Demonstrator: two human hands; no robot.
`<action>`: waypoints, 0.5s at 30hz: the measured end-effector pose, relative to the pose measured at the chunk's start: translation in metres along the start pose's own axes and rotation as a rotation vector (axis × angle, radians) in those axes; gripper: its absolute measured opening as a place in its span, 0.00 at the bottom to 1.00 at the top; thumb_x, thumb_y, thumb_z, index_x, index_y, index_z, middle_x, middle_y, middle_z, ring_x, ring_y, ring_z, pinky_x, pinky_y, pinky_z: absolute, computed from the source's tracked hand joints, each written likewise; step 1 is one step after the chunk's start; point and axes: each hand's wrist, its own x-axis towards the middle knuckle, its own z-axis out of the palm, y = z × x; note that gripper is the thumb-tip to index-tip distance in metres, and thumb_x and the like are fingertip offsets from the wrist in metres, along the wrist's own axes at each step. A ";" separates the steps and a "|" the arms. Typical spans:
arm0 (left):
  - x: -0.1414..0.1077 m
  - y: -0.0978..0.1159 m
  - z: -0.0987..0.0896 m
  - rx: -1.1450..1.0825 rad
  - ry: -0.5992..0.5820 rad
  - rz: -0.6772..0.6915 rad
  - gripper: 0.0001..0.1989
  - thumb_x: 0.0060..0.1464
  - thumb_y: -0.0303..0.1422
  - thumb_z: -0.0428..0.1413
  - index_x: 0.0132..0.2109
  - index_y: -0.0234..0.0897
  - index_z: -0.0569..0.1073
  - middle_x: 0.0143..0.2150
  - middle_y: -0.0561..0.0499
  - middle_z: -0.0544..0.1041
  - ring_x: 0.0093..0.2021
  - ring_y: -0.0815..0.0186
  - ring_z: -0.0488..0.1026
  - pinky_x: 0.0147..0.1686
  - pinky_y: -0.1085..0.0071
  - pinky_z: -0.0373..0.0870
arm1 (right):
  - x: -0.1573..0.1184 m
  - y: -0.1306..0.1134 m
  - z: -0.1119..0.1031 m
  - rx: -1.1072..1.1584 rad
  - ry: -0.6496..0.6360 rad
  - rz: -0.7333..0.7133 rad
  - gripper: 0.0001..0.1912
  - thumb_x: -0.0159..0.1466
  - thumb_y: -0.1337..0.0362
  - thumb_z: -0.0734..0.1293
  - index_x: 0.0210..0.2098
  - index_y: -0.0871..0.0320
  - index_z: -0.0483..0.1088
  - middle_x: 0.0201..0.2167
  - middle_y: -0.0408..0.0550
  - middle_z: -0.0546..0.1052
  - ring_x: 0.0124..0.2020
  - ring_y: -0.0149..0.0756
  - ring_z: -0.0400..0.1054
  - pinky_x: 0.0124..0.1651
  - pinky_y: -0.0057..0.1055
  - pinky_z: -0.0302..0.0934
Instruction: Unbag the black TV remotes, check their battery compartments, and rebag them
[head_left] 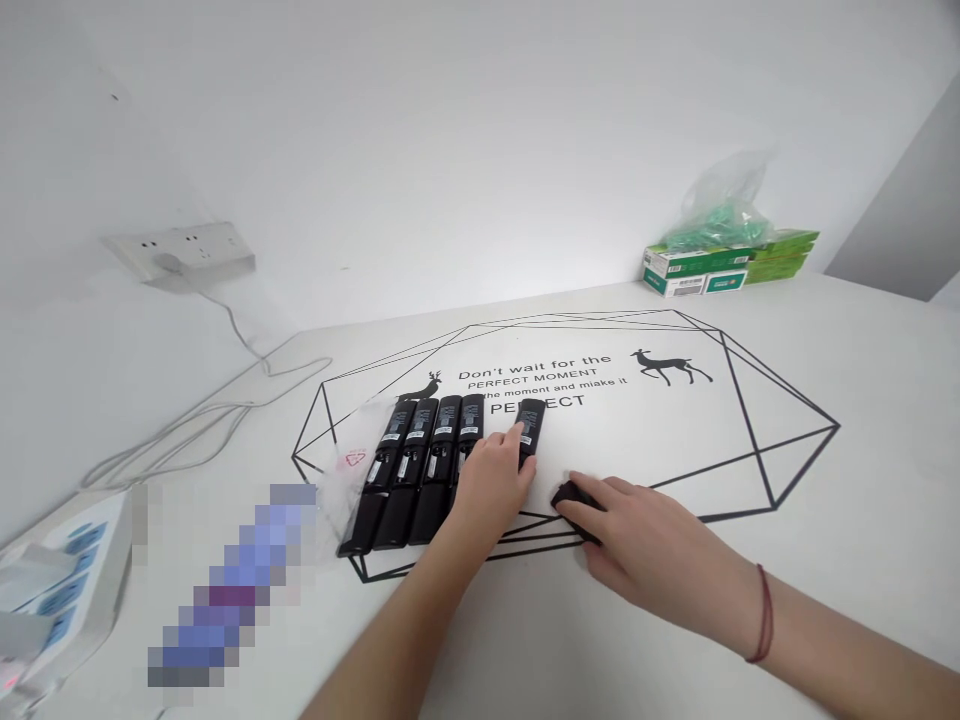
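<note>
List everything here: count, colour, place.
Desk: one, white, below
Print: one, black, on desk
Remotes: five, black, centre
Piece: one, black, centre right
Wrapper: one, clear, centre left
Pixelated patch: one, bluish, left
Power strip: one, white, left
Cables: several, whitish, left
Plugs: several, whitish, left
Socket: one, white, upper left
Boxes: several, green-white, back right
Bag: one, clear, on boxes
Bracelet: one, red, right
Left hand: one, bare, on remote
Right hand: one, bare, on piece

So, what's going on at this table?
A person is handling black, remote-like devices on a white table. The left hand has its fingers on a single device, while the right hand grips a dark piece, mostly hidden by the fingers. To the left, four similar devices lie side by side, at least three with open compartments; the left hand partly covers the rightmost.
</note>
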 end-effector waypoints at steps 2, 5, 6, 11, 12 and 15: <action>0.001 -0.001 -0.001 -0.032 -0.011 0.021 0.26 0.57 0.33 0.47 0.62 0.34 0.62 0.51 0.39 0.73 0.52 0.52 0.68 0.50 0.59 0.64 | -0.002 0.004 -0.002 0.016 -0.020 0.042 0.12 0.61 0.66 0.63 0.44 0.55 0.71 0.46 0.52 0.73 0.38 0.42 0.71 0.35 0.38 0.66; 0.001 -0.003 0.000 -0.072 0.007 0.036 0.29 0.54 0.32 0.49 0.63 0.36 0.61 0.52 0.40 0.71 0.54 0.53 0.66 0.52 0.59 0.62 | 0.000 0.006 -0.005 0.020 -0.045 0.129 0.16 0.62 0.63 0.65 0.49 0.58 0.68 0.42 0.52 0.75 0.39 0.45 0.71 0.34 0.38 0.66; 0.001 -0.002 0.001 -0.084 0.007 0.034 0.31 0.52 0.32 0.50 0.64 0.35 0.60 0.52 0.40 0.70 0.54 0.54 0.66 0.53 0.60 0.62 | 0.001 0.007 -0.005 0.018 -0.050 0.151 0.17 0.62 0.63 0.65 0.50 0.59 0.67 0.40 0.52 0.76 0.39 0.46 0.70 0.33 0.38 0.65; 0.001 0.002 0.002 -0.158 -0.089 -0.029 0.29 0.49 0.31 0.51 0.59 0.34 0.63 0.49 0.41 0.71 0.46 0.57 0.70 0.45 0.63 0.66 | 0.005 0.011 -0.005 0.033 -0.042 0.147 0.13 0.62 0.67 0.62 0.46 0.60 0.69 0.35 0.50 0.77 0.37 0.44 0.70 0.33 0.37 0.63; 0.001 0.003 0.001 -0.175 -0.100 -0.038 0.24 0.49 0.32 0.51 0.55 0.35 0.67 0.46 0.43 0.72 0.43 0.58 0.71 0.43 0.63 0.67 | 0.005 0.013 -0.005 0.049 -0.026 0.142 0.12 0.62 0.69 0.62 0.44 0.59 0.69 0.35 0.49 0.76 0.36 0.43 0.69 0.32 0.36 0.62; 0.002 0.007 -0.003 -0.317 -0.066 -0.063 0.12 0.49 0.34 0.51 0.42 0.38 0.70 0.38 0.47 0.73 0.38 0.60 0.70 0.40 0.64 0.66 | 0.006 0.016 -0.006 0.118 0.065 0.139 0.10 0.60 0.71 0.61 0.40 0.58 0.69 0.34 0.48 0.76 0.35 0.41 0.69 0.31 0.34 0.61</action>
